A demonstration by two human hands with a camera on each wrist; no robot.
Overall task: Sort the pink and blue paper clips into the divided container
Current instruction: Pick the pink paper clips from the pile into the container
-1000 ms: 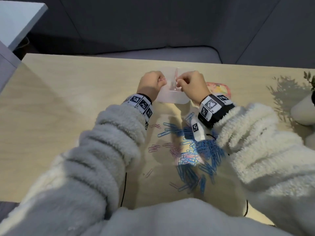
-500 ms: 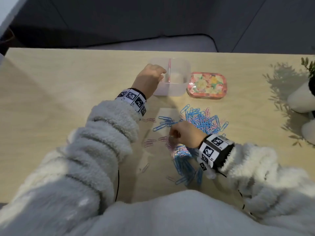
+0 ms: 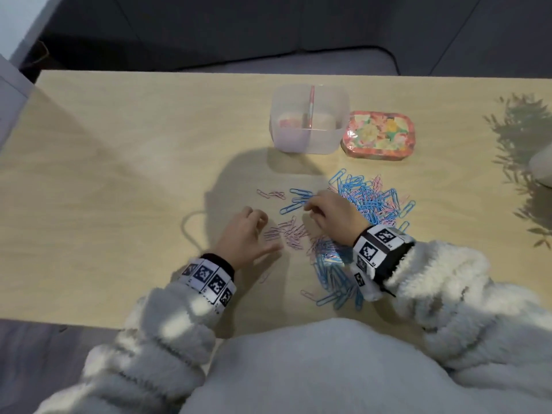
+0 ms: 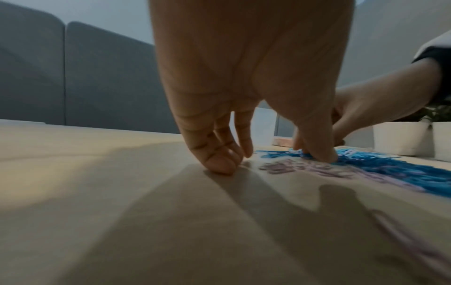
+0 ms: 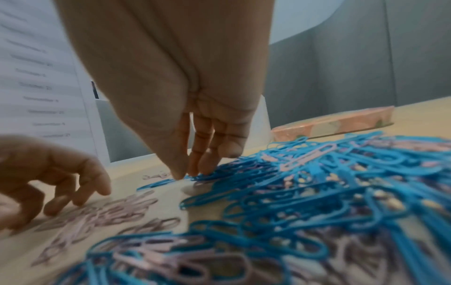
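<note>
The right hand (image 5: 171,81) has its thumb and fingertips (image 5: 178,171) drawn together on a blue wire paper clip (image 5: 158,184) at the heap's edge, seen only in the right wrist view. The left hand (image 3: 243,234), fingers loosely curled and empty, touches the pale wooden table (image 3: 119,174) beside the small pink paper clips (image 3: 286,231). One clear divided plastic container (image 3: 309,118) and one floral lid (image 3: 378,134) lie beyond.

Head view looking down, wrist views low along fingers, all sharing paper clips (image 3: 366,201).
</note>
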